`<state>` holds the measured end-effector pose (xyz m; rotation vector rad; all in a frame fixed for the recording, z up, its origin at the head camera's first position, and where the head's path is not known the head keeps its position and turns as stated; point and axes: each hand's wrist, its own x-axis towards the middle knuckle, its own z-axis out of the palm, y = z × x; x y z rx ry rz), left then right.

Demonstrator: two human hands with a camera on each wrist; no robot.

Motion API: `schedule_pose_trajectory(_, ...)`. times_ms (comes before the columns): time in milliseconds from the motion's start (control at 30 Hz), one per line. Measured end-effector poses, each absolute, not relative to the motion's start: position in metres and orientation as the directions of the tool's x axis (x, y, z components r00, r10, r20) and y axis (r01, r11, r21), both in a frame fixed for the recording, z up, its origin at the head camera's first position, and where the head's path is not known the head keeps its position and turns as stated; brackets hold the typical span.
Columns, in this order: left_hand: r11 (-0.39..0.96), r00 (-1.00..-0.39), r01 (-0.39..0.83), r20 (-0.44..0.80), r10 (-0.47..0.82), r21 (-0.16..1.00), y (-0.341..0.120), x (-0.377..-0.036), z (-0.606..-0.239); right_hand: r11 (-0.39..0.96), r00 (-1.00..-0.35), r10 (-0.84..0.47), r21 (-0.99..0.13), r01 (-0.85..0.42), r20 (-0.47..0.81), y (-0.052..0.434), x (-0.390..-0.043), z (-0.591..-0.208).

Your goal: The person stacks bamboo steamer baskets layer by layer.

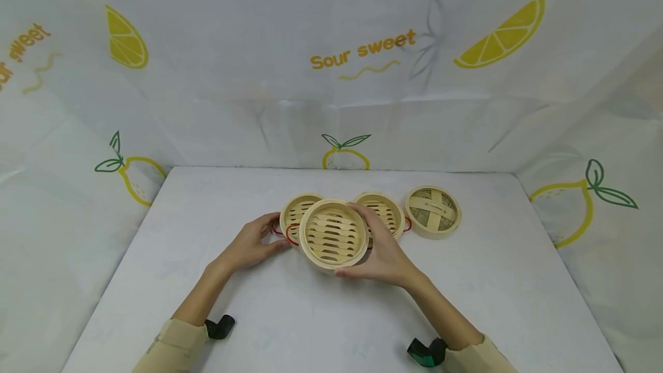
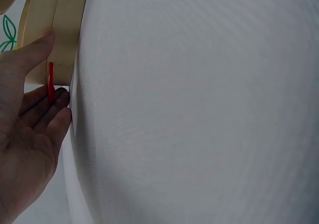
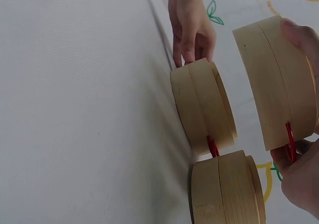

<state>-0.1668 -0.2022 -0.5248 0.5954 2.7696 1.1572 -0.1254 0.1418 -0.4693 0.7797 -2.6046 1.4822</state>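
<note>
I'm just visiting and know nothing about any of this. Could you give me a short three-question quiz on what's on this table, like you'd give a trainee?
1. True or false: the right hand holds a bamboo steamer basket lifted off the table.
2. How many steamer baskets are there, not counting the lid?
3. What does the left hand touch? A) the lid B) the left basket on the table C) nothing

Key
1. True: the right wrist view shows it held clear of the table.
2. Three: one held, the left basket and another basket on the table.
3. B: the fingers are at its side, by the red handle.
</note>
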Motion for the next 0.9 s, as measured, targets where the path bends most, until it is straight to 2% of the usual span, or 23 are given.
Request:
schedule_pose_trajectory(433, 0.616, -0.917, 0.324, 0.077, 0.392, 0.718, -0.203, -0.167, -0.525, 0.371, -0.862, -0.438, -0.822, -0.432, 0.255, 0.126, -0.136, -0.466)
schedule_pose_trajectory(900, 0.614, -0.919, 0.303, 0.052, 0.391, 0.728, -0.202, -0.166, -0.522, 0.385, -0.855, -0.445, -0.805, -0.451, 0.266, 0.118, -0.142, -0.469)
